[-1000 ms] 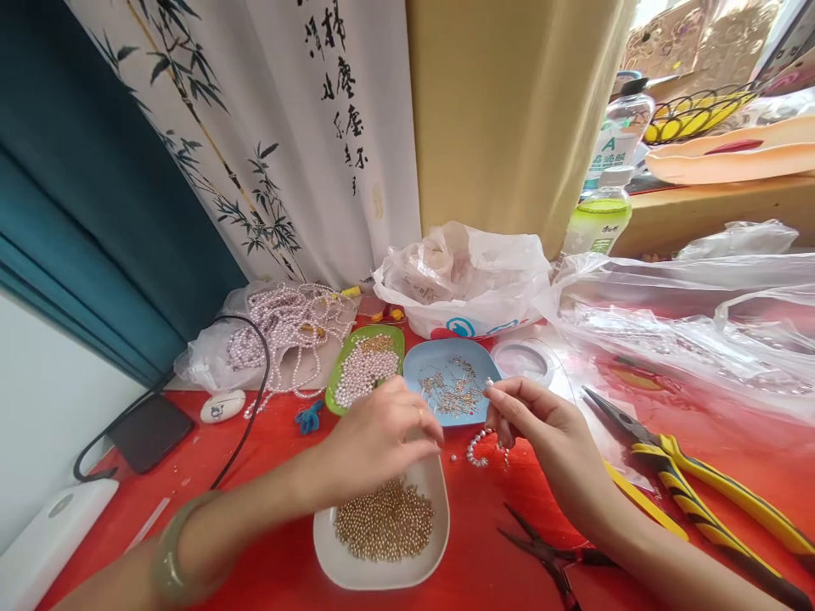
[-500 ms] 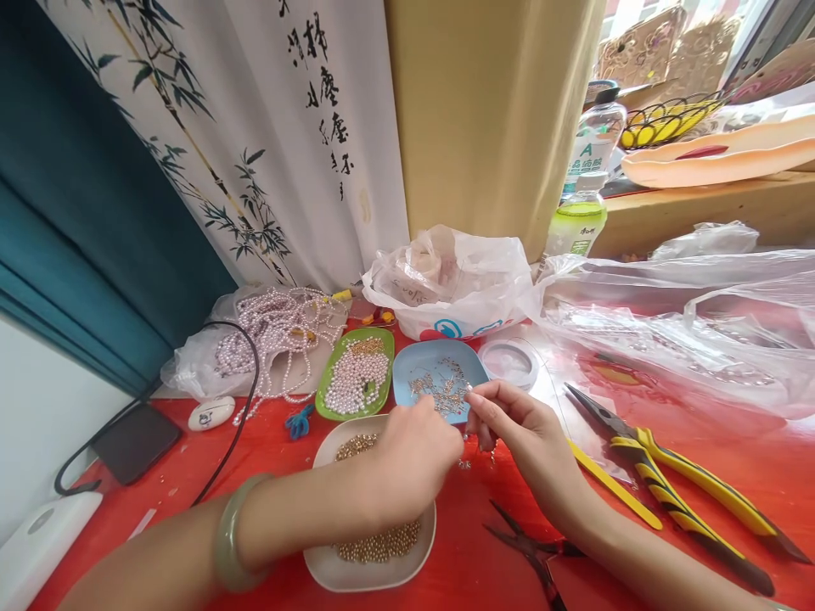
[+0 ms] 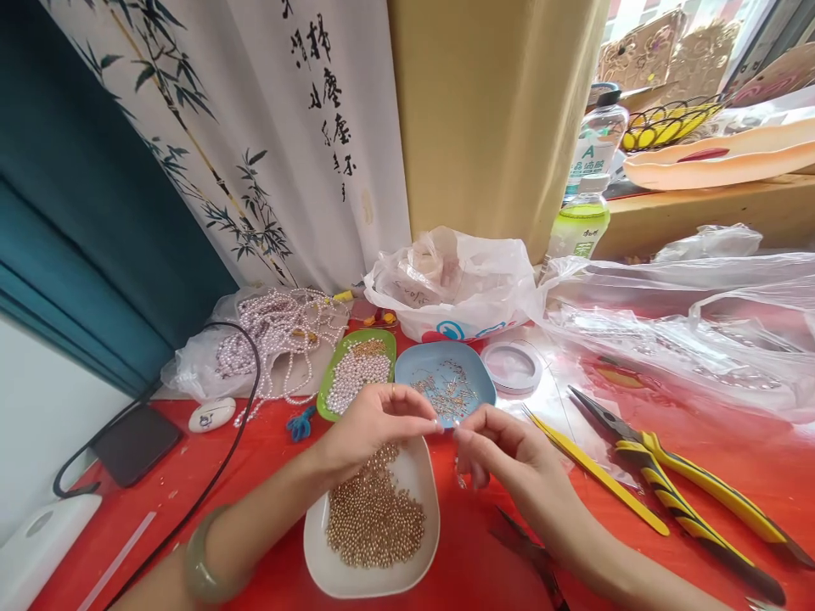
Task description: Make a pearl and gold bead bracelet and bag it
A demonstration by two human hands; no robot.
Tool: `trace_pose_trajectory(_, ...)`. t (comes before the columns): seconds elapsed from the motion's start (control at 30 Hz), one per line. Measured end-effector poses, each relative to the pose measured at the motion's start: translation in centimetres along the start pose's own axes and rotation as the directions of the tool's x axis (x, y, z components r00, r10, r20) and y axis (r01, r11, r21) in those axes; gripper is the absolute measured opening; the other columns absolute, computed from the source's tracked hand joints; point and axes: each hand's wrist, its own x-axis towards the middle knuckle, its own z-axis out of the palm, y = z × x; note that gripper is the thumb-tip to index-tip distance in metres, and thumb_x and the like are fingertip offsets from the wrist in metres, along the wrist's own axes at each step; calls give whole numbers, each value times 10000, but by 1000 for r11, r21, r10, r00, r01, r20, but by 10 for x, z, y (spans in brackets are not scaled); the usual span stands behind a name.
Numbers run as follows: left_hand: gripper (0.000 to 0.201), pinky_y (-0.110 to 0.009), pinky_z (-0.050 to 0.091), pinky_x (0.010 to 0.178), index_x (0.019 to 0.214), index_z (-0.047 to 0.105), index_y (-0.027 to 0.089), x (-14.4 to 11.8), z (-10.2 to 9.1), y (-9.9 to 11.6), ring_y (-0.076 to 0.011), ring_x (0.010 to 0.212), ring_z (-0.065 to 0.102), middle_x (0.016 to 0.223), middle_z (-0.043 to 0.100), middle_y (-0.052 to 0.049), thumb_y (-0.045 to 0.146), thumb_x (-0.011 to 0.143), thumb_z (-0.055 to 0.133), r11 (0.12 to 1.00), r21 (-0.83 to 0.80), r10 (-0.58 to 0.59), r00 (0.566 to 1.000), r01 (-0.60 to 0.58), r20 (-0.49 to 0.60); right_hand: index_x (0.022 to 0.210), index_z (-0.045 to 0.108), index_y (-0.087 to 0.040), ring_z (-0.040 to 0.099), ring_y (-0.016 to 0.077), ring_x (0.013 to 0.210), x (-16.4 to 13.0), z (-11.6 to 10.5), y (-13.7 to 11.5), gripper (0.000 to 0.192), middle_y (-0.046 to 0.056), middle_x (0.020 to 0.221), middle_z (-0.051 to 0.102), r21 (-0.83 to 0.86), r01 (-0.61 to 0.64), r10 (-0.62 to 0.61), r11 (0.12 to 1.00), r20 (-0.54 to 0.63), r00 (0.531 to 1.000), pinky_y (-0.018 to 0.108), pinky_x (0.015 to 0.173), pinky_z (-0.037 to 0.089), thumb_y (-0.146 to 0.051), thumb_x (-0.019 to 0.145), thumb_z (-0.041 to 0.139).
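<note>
My left hand [image 3: 380, 424] is closed in a pinch above the far edge of a white dish [image 3: 313, 543] of gold beads [image 3: 375, 518]. Whatever sits between its fingertips is too small to make out. Just to the right, my right hand [image 3: 509, 445] pinches a short beaded strand [image 3: 460, 475] that dangles below its fingers. The two pairs of fingertips are close, with a narrow gap between them. Beyond them lies a blue tray [image 3: 413, 356] with small metal findings [image 3: 452, 390]. A green tray [image 3: 324, 378] beside it carries pale pearl beads [image 3: 356, 378] and some gold ones.
Dark-jawed pliers [image 3: 531, 552] lie partly under my right forearm. Yellow tweezers [image 3: 604, 479] and yellow-black long-nose pliers [image 3: 681, 484] rest at right. A clear spool [image 3: 513, 367], plastic bags [image 3: 458, 305], pearl strands [image 3: 273, 331] and a black cable [image 3: 245, 407] surround the trays.
My left hand has moved back and left from over the blue tray, uncovering the gold beads. My right hand has shifted slightly down and left, the strand still hanging from it.
</note>
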Motion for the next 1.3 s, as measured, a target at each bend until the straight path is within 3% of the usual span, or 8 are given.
trace_pose_trajectory(0.13, 118, -165, 367, 485, 693, 635, 134, 3, -4, -6, -77, 594, 517, 690, 630, -18, 198, 624, 706, 975, -220, -13, 1000, 12, -1, 606, 482, -173, 432, 69, 455, -4, 6, 2, 204, -55, 486, 499, 6, -51, 50, 999, 88, 995, 189, 469, 353, -276, 781, 509)
trace_pose_trajectory(0.43, 87, -151, 377, 473, 678, 655, 147, 5, -6, -12, -62, 575, 509, 688, 628, -5, 175, 621, 715, 956, -292, -4, 1000, 8, 14, 589, 468, -173, 430, 71, 438, -4, 6, 5, 188, -56, 470, 510, -9, -86, 86, 996, 67, 994, 202, 476, 341, -219, 770, 485)
trace_pose_trajectory(0.9, 86, -165, 380, 486, 645, 659, 159, 5, -5, -15, -67, 573, 491, 667, 595, 11, 178, 594, 726, 969, -246, 25, 1000, -26, -7, 593, 455, -180, 431, 78, 437, -1, 6, 8, 142, -58, 458, 499, -29, -92, 94, 995, 81, 992, 212, 474, 324, -171, 734, 451)
trace_pose_trajectory(1.3, 110, -206, 397, 600, 715, 648, 166, -1, -2, -8, -96, 633, 532, 679, 615, 9, 164, 615, 694, 995, -27, 94, 996, -94, 3, 618, 480, -180, 437, 89, 462, -2, 6, 3, 194, -50, 488, 494, -82, -82, 89, 993, 85, 992, 225, 492, 338, -276, 787, 480)
